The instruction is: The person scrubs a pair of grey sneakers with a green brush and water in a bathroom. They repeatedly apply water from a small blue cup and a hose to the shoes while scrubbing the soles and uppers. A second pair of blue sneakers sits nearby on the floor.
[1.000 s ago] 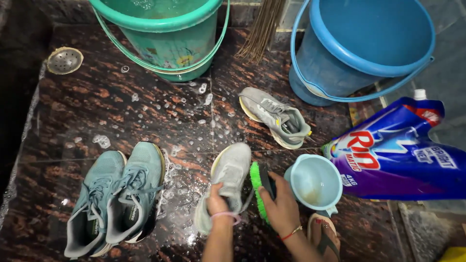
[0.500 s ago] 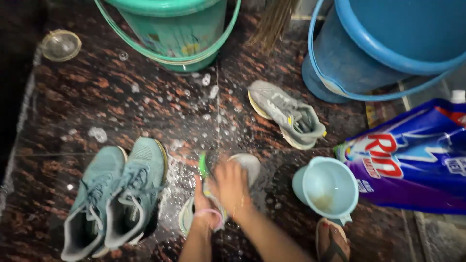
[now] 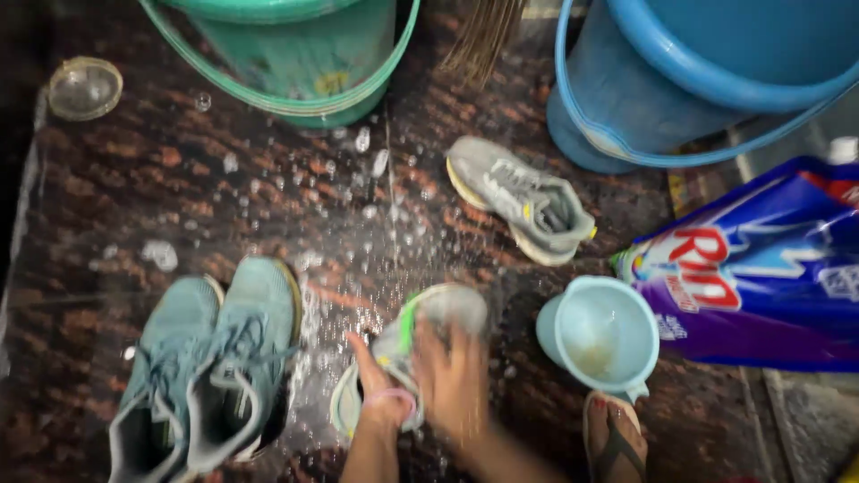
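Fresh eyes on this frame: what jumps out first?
Bottom centre, two bare hands work a pale shoe on the wet dark stone floor: the left hand grips it, the motion-blurred right hand lies over it by a green brush. A teal pair of shoes lies at lower left, a grey shoe up the middle. A green bucket and blue bucket stand along the top, with a bright detergent pouch and pale blue mug at right.

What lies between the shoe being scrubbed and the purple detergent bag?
In the head view, a pale blue mug stands between the shoe and the detergent bag, on wet floor.
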